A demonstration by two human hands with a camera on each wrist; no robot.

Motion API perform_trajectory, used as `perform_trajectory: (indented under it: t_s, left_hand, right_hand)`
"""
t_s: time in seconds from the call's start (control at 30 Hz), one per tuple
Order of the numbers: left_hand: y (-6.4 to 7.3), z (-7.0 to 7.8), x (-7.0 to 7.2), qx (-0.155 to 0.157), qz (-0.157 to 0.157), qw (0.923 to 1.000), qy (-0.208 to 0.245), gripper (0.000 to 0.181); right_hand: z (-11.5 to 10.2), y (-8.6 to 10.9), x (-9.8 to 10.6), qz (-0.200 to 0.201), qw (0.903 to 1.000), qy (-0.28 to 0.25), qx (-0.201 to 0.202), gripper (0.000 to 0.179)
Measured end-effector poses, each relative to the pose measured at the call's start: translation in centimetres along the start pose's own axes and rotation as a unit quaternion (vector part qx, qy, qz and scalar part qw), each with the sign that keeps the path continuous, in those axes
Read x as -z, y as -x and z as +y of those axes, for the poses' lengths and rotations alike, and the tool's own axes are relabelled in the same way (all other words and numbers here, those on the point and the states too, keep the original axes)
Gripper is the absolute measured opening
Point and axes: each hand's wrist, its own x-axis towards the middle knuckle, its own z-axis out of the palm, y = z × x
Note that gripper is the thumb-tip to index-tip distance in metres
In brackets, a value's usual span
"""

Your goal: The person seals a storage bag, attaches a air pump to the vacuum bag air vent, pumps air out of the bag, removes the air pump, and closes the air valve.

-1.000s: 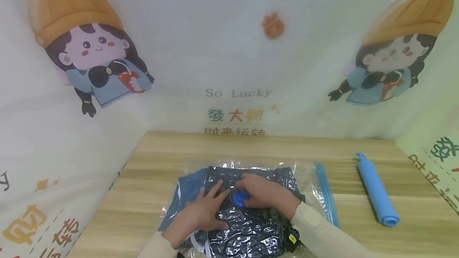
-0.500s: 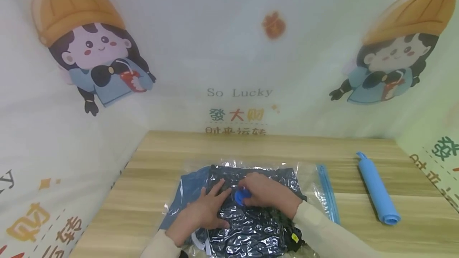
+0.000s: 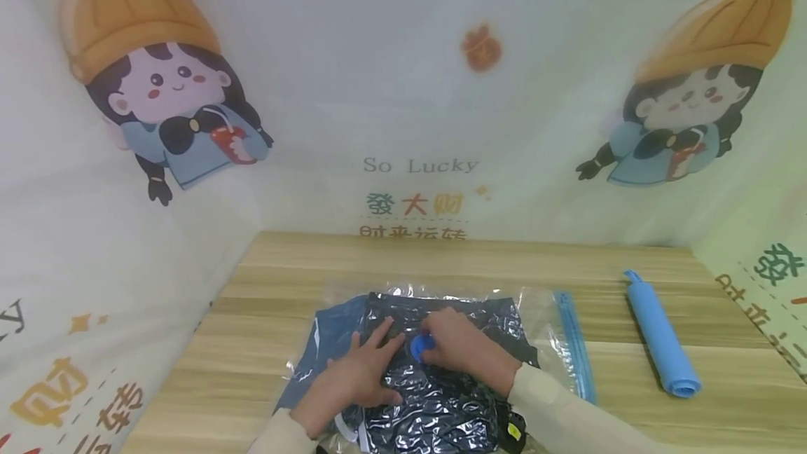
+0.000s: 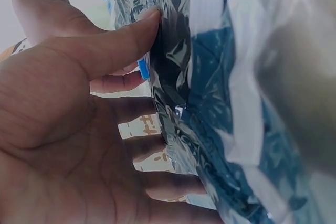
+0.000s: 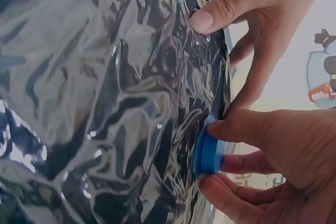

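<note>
A clear vacuum storage bag [image 3: 435, 398] with dark and blue fabric inside lies on the table, its film wrinkled over the contents. Near its middle sits a round blue valve cap [image 5: 211, 153]. My right hand [image 3: 463, 345] pinches that cap between thumb and fingers, as the right wrist view shows closely. My left hand [image 3: 362, 373] rests on the bag to the left of the cap, fingers spread and fairly straight. In the left wrist view the fingertips [image 4: 152, 17] touch the film.
A light blue hand pump [image 3: 662, 338] lies on the wooden table [image 3: 302, 258] to the right. A blue zip strip [image 3: 574, 345] runs along the bag's right edge. Printed cloth [image 3: 353, 90] walls off the back and both sides.
Both hands stay in place on the bag and cap. The right hand and wrist have turned slightly; the head view has shifted a little.
</note>
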Motion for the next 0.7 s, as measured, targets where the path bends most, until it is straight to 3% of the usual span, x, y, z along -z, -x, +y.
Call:
perform_trajectory:
  t_s: [0.37,0.7]
  left_hand:
    - [0.36,-0.06,-0.31,0.003,-0.002,1.0000,-0.002,0.092]
    - [0.39,0.07,-0.23,-0.004,-0.001,1.0000,0.003,0.093]
  right_hand:
    - [-0.49,0.44,-0.25,0.000,0.9993,0.006,-0.036,0.028]
    - [-0.22,0.74,-0.36,0.007,0.9993,0.035,-0.008,0.028]
